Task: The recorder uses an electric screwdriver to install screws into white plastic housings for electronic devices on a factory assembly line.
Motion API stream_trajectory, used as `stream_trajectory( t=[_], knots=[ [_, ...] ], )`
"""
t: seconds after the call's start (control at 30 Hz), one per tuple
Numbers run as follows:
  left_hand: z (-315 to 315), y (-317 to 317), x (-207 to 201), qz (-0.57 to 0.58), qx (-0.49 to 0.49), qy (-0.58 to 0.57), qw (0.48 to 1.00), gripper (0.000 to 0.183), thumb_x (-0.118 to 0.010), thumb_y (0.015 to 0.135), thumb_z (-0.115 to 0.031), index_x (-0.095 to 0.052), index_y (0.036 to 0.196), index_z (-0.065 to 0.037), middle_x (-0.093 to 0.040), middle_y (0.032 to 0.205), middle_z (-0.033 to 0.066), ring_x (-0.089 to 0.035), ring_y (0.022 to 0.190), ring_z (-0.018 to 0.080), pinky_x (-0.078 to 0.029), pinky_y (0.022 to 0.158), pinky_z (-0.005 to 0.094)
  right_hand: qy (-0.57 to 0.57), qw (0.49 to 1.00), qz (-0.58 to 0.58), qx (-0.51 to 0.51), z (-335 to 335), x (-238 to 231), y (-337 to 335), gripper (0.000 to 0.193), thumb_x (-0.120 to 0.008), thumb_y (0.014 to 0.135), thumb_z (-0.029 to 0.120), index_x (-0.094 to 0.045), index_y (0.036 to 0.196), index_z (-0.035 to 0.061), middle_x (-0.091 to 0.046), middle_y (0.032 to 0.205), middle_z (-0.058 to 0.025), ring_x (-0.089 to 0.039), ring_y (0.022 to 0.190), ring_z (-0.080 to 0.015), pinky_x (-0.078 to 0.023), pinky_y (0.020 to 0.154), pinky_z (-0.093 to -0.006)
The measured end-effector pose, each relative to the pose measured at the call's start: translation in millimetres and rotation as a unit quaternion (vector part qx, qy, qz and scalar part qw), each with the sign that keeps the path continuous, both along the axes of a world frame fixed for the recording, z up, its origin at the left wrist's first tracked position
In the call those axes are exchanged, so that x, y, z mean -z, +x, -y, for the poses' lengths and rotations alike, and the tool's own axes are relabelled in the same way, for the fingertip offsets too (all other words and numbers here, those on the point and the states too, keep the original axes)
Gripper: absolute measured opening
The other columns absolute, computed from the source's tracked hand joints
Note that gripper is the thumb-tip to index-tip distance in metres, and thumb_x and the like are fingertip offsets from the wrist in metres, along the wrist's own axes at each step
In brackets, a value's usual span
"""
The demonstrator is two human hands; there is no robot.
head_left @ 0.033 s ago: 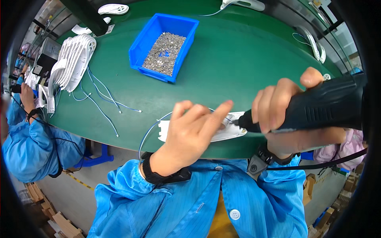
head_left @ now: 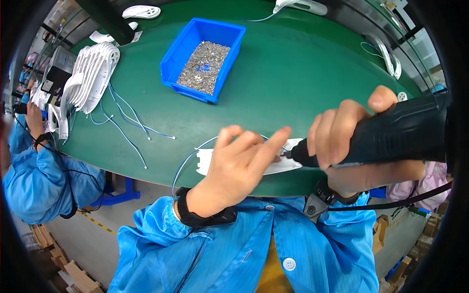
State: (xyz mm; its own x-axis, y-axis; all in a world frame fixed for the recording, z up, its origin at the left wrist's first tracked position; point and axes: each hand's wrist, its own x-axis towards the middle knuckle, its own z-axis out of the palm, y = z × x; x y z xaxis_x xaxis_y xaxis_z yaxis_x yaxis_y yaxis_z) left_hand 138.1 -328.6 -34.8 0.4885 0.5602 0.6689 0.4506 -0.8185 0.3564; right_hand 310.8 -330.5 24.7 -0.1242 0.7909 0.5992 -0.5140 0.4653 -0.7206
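Note:
A white plastic housing (head_left: 281,166) lies near the front edge of the green table, with a blue-and-white cable (head_left: 181,167) curving round its left side. Over its middle is my left hand (head_left: 237,163), gripping it; the index finger stretches toward the right and the thumb is mostly hidden. My right hand (head_left: 339,132) is wrapped round a black electric screwdriver (head_left: 395,132), held almost level. The screwdriver's tip points left and meets the housing close to my left fingertips. Whether a screw sits under the bit is too small to tell.
A blue bin (head_left: 168,73) of small metal screws (head_left: 202,68) stands beyond my hands. At the left are stacked white housings (head_left: 93,73) with trailing cables (head_left: 128,141), a dark post (head_left: 105,22) and a co-worker's blue sleeve (head_left: 41,171). More white parts (head_left: 305,6) lie farther back.
My left hand has shifted slightly right along the housing. The screwdriver's tip has moved a little left and down, closer to my left fingers.

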Motion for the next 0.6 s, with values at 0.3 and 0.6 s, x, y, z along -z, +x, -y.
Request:
stream_trajectory(
  t=[0.3,0.6],
  knots=[
    [4.6,-0.1,-3.8,0.028,0.039,-0.031,0.998,0.048,-0.067,0.068,-0.011,-0.056,0.113,0.001,-0.059,0.081,-0.0005,-0.053,0.068,0.0116,-0.038,0.073,0.0328,0.005,0.999,-0.012,-0.030,3.4,3.4,-7.7,0.078,-0.053,0.075,0.067,-0.036,0.121,0.0072,-0.057,0.069,-0.0099,-0.057,0.055,-0.0196,-0.046,0.053,-0.0330],
    [-15.7,-9.2,-21.7,-0.009,-0.014,-0.033,0.999,0.058,-0.072,0.059,-0.009,-0.052,0.112,0.000,-0.060,0.098,0.0070,-0.056,0.077,0.0227,-0.045,0.079,0.0379,-0.007,1.000,-0.006,0.026,7.0,3.3,-5.9,0.079,-0.051,0.074,0.070,-0.037,0.119,0.0073,-0.056,0.066,-0.0087,-0.055,0.051,-0.0181,-0.046,0.048,-0.0309]
  ],
)
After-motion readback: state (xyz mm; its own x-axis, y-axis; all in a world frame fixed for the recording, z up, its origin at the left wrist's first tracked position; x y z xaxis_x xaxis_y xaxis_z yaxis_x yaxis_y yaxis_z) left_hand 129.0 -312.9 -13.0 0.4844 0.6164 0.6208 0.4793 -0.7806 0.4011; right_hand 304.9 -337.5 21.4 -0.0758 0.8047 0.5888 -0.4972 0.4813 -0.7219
